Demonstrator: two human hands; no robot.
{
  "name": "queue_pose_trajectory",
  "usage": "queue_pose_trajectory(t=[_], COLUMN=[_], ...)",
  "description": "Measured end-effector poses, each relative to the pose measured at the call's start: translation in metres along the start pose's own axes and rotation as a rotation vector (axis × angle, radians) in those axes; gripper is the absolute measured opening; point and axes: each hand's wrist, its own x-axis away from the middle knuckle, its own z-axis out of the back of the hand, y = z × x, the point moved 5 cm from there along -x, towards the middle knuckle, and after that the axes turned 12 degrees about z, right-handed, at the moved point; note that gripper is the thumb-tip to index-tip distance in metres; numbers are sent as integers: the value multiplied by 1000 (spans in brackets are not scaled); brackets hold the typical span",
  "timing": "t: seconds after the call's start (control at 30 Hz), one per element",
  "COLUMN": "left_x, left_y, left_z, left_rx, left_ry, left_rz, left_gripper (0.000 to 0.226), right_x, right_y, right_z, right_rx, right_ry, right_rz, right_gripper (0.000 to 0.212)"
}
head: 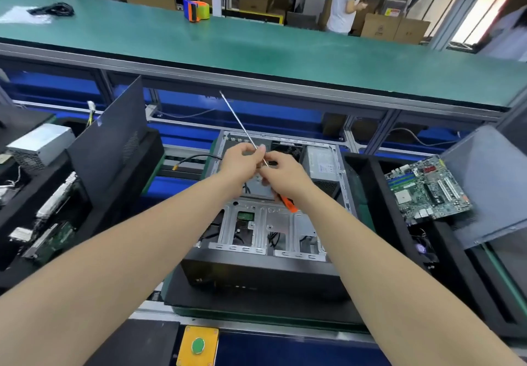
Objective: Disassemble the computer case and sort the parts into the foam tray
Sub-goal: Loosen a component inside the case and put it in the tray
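Both hands are closed on a long screwdriver [242,126] held in the air over the open computer case [258,224]. The left hand [241,161] pinches the thin shaft, and the right hand [285,176] is curled round it lower down, with the orange handle poking out beneath. The tip points up and away, clear of any screw, so this looks like a pause to adjust the tool or pick something off its shaft, not a driving stroke. The case lies on its side just in front of the person. Its side is off and the bare metal bays are showing, with a power supply [320,163] seated at the far right corner. A motherboard [427,190] lies tilted in the black foam tray [360,171] to the right, so the job seems well along. The next move probably calls for turning the tip down into whatever screws hold the supply or drive cage. Beyond the case runs a long green surface [256,46] carrying a tape dispenser [196,9] and a black cable [54,9]. Behind it are cardboard boxes [382,26] and a person in a white shirt [343,0].
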Motion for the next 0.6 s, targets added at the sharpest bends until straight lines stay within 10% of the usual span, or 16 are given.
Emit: queue_pose_trajectory(t=[0.43, 0.6], left_x=[25, 22], left_y=[-32, -43], left_z=[-90, -114], left_rx=[-1194, -1181], left_ry=[152, 223], left_rz=[-228, -211], left_gripper=[44, 50], right_x=[-21, -37], right_y=[79, 97], right_z=[95, 105], right_rx=[631, 721], right_ry=[-121, -120], right_rz=[13, 130], right_gripper=[22, 39])
